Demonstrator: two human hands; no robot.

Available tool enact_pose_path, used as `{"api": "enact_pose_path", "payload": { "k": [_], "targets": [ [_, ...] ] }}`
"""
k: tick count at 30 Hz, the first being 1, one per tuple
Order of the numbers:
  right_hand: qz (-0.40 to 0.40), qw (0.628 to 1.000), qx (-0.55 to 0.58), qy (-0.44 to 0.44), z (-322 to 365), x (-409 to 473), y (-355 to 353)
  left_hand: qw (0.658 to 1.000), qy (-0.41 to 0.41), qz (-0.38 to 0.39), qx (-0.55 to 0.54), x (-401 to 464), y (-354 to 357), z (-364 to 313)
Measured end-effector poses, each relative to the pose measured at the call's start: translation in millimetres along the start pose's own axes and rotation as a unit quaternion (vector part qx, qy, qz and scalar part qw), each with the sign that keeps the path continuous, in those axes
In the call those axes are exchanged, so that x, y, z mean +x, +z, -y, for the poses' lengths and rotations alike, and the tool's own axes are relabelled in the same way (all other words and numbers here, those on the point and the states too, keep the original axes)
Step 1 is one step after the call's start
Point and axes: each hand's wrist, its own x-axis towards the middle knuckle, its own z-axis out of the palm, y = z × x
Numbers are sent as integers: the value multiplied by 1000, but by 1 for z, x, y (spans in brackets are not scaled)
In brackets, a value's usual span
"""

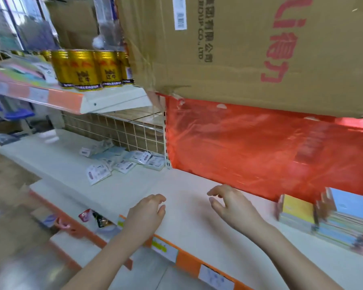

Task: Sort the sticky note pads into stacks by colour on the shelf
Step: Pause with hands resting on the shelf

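Both forearms reach in from the bottom of the frame, the left hand and right hand hovering over the bare middle of the shelf with fingers loosely curled and holding nothing. The pads sit well apart at the far right edge, one small stack just beside a taller, uneven pile whose colours look mixed. I'd worry that a hurried reach to the right could topple that leaning pile, or that someone mistakes the packets scattered at centre left for pads; blur hides finer detail.
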Motion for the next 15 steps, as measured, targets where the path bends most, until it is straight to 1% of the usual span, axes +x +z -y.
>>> {"api": "enact_pose_path", "payload": {
  "k": [6, 10, 15],
  "targets": [
    [67, 997, -8, -28, 67, 40, 56, 999, -39, 17, 12, -1, -17, 84],
    [95, 995, -11, -37, 93, 64, 81, 999, -46, 10, 11, 4, -22, 113],
    [111, 993, -1, -38, 107, 97, 111, 999, -31, 2, 28, 26, -25, 130]
  ]
}}
